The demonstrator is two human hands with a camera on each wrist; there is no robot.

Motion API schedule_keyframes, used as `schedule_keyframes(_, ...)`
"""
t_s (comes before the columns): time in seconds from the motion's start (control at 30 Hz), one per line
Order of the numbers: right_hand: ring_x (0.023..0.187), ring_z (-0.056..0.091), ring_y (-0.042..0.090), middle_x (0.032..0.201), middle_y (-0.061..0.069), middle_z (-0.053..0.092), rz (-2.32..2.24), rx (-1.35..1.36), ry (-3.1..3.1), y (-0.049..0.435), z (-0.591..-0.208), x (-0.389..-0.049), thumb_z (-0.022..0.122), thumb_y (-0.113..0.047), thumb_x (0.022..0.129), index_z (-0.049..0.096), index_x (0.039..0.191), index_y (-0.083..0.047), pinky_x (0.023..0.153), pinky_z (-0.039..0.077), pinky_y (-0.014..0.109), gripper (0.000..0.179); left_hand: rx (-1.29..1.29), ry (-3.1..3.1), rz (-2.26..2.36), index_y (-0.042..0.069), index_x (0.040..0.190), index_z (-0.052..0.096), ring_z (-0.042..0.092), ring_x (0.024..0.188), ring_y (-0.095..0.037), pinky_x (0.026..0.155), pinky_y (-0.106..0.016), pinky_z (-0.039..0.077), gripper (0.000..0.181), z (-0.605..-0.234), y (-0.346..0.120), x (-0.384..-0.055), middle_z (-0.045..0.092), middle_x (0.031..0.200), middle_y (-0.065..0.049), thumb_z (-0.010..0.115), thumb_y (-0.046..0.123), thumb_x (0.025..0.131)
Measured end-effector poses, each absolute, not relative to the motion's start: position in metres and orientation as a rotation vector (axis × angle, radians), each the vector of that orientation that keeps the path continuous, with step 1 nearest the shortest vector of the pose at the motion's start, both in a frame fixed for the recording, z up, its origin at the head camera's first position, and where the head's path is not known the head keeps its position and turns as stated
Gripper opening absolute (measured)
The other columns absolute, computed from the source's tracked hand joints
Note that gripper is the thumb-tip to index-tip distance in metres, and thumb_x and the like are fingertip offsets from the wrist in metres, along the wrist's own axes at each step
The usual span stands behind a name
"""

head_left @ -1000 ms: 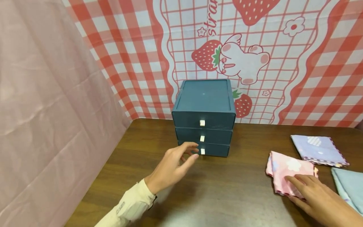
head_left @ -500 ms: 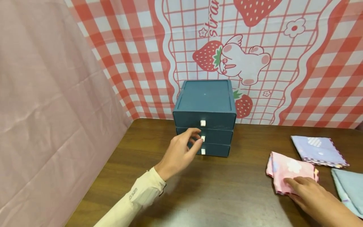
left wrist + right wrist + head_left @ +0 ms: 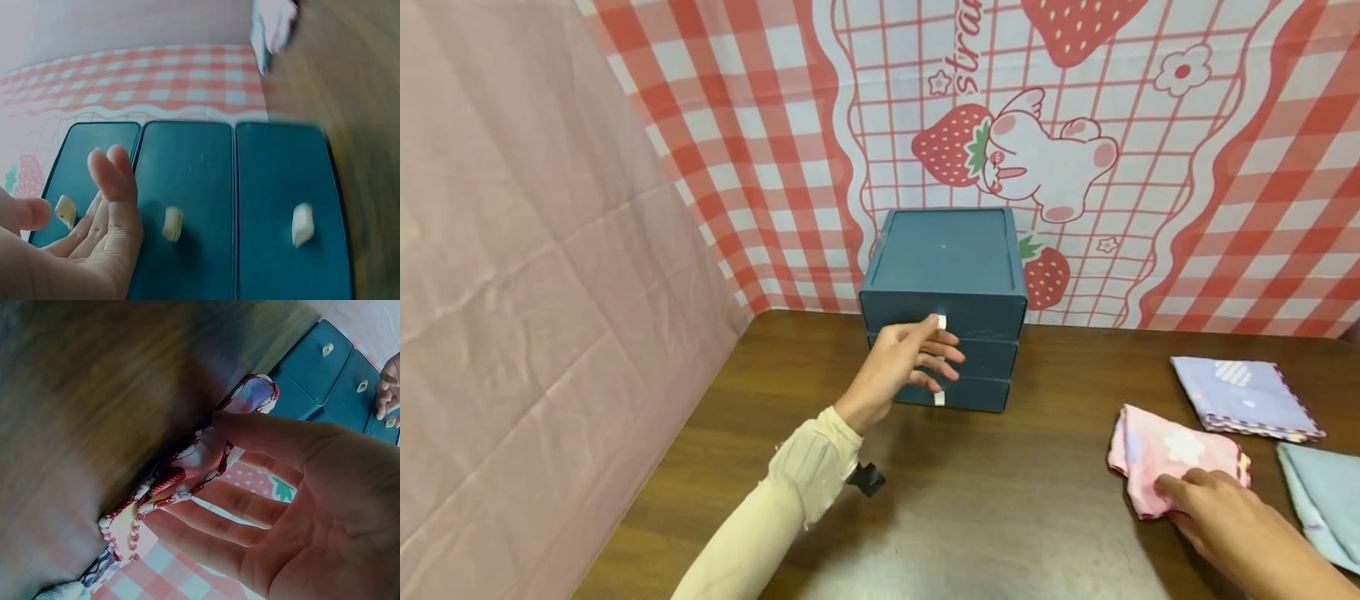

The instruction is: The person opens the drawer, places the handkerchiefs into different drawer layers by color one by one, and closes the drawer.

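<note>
My left hand (image 3: 895,362) is at the front of a dark teal three-drawer box (image 3: 951,250), fingers extended and spread. Its thumb lies by the white knob (image 3: 942,322) of the top drawer; in the left wrist view the thumb is just beside that knob (image 3: 65,211), apart from the fingers. Every drawer is closed. My right hand (image 3: 1236,517) pinches the near edge of a folded pink handkerchief (image 3: 1150,467) with a white flower. The right wrist view shows the thumb on its red-and-white stitched edge (image 3: 215,472), fingers behind.
A folded lilac handkerchief (image 3: 1247,396) lies behind the pink one, and a folded pale blue-green one (image 3: 1326,500) is at the far right. Red checked strawberry cloth (image 3: 775,167) hangs behind the wooden table (image 3: 985,500). A pink curtain (image 3: 550,292) borders the left.
My left hand has risen from the bottom drawer to the top drawer's knob, and its fingers have spread. The pink handkerchief has shifted slightly right with my right hand.
</note>
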State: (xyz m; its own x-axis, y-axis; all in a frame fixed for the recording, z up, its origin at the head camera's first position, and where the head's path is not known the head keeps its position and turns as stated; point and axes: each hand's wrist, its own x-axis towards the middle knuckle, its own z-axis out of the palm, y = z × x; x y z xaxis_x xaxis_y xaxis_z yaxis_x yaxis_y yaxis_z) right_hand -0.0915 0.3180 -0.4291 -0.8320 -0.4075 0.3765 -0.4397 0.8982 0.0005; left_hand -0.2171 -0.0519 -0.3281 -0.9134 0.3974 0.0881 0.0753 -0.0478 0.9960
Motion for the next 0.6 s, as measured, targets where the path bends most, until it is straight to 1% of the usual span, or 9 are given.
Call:
schedule_keyframes(0.2,0.068,0.058,0.027,0.075,-0.001,0.058,0.128,0.527,-2.84,0.317,-0.424,-0.092,0.078,0.002,0.066,0.061,0.079,-0.02,0.052,0.045,0.046,0.03,0.476,1.859,2.119,-0.003,0.111,0.069,0.071,0.075,-0.021,0.061,-0.029,0.057,0.049,-0.328,-0.045,-0.222,0.073,0.098,-0.017,0.05,0.041,0.104)
schedule_keyframes(0.23,0.068,0.058,0.026,0.074,-0.002,0.057,0.129,0.533,-2.831,0.317,-0.424,-0.092,0.077,0.002,0.066,0.061,0.079,-0.02,0.052,0.045,0.045,0.031,0.473,1.861,2.127,-0.003,0.109,0.07,0.071,0.074,-0.02,0.06,-0.028,0.057,0.048,-0.328,-0.044,-0.222,0.073,0.096,-0.017,0.051,0.041,0.104)
schedule_keyframes(0.3,0.065,0.056,0.02,0.072,-0.007,0.055,0.128,0.571,-2.781,0.317,-0.426,-0.093,0.079,0.002,0.064,0.06,0.076,-0.023,0.051,0.044,0.04,0.034,0.461,1.873,2.145,-0.002,0.105,0.071,0.071,0.073,-0.02,0.059,-0.027,0.056,0.046,-0.327,-0.043,-0.223,0.073,0.093,-0.017,0.051,0.039,0.104)
schedule_keyframes(0.4,0.06,0.05,0.013,0.067,-0.012,0.05,0.115,0.614,-2.722,0.316,-0.427,-0.095,0.08,0.002,0.06,0.057,0.072,-0.025,0.05,0.039,0.034,0.038,0.436,1.89,2.164,-0.001,0.101,0.072,0.07,0.071,-0.019,0.058,-0.025,0.055,0.044,-0.327,-0.042,-0.222,0.073,0.09,-0.017,0.052,0.038,0.104)
schedule_keyframes(0.43,0.059,0.05,0.012,0.067,-0.012,0.05,0.115,0.607,-2.738,0.316,-0.426,-0.096,0.08,0.003,0.06,0.056,0.071,-0.025,0.05,0.039,0.034,0.038,0.43,1.896,2.166,-0.001,0.1,0.072,0.07,0.07,-0.018,0.057,-0.025,0.055,0.044,-0.327,-0.042,-0.221,0.073,0.089,-0.016,0.052,0.037,0.104)
schedule_keyframes(0.53,0.061,0.053,0.016,0.07,-0.008,0.053,0.111,0.545,-2.829,0.317,-0.423,-0.096,0.078,0.002,0.065,0.059,0.073,-0.024,0.049,0.041,0.037,0.033,0.419,1.903,2.172,-0.002,0.1,0.072,0.07,0.069,-0.018,0.056,-0.025,0.054,0.044,-0.327,-0.04,-0.22,0.073,0.088,-0.016,0.051,0.037,0.104)
schedule_keyframes(0.6,0.062,0.056,0.019,0.073,-0.005,0.057,0.107,0.521,-2.84,0.32,-0.422,-0.096,0.079,0.002,0.065,0.062,0.074,-0.023,0.05,0.043,0.039,0.032,0.417,1.912,2.173,-0.002,0.101,0.073,0.07,0.068,-0.018,0.056,-0.025,0.055,0.045,-0.328,-0.039,-0.219,0.074,0.087,-0.015,0.051,0.037,0.104)
